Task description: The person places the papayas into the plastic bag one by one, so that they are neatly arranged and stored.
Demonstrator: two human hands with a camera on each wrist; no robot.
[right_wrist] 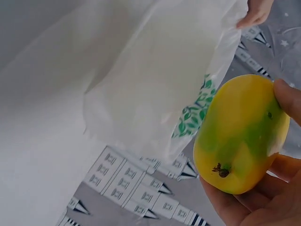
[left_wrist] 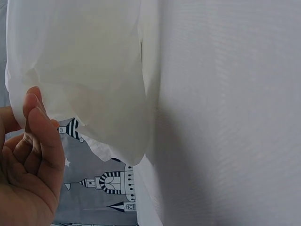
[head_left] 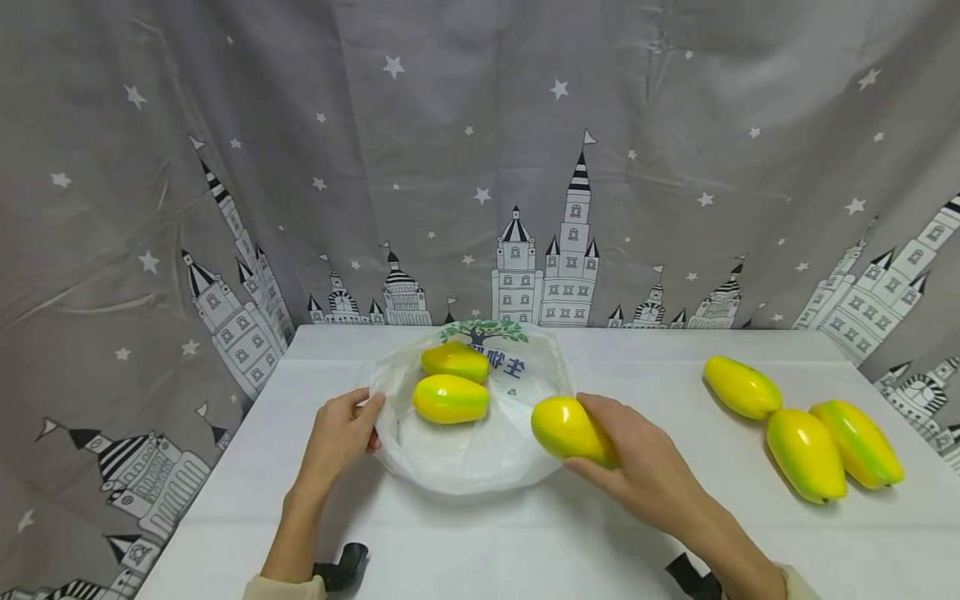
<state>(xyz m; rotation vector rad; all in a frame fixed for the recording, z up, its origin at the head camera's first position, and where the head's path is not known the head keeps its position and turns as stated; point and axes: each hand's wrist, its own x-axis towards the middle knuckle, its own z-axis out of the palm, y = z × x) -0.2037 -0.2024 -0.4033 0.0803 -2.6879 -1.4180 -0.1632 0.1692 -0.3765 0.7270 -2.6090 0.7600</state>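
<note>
A white plastic bag [head_left: 465,462] with a green tree print stands with its mouth spread wide on the table. Two yellow-green mangoes lie inside it, the rear mango [head_left: 454,362] just behind the front mango [head_left: 451,399]. At the bag's left rim my left hand [head_left: 341,437] pinches the plastic between thumb and fingers; the left wrist view shows the same hand [left_wrist: 35,155] at the film's edge. My right hand [head_left: 645,467] grips another mango [head_left: 573,429] over the bag's right rim. In the right wrist view that held mango [right_wrist: 240,136] shows its dark stem end.
Three more mangoes lie on the right of the white table [head_left: 525,550]: one at the back [head_left: 742,387], one in front [head_left: 806,454] and one at the far right [head_left: 858,442]. A grey curtain [head_left: 450,108] with castles and stars hangs behind the table.
</note>
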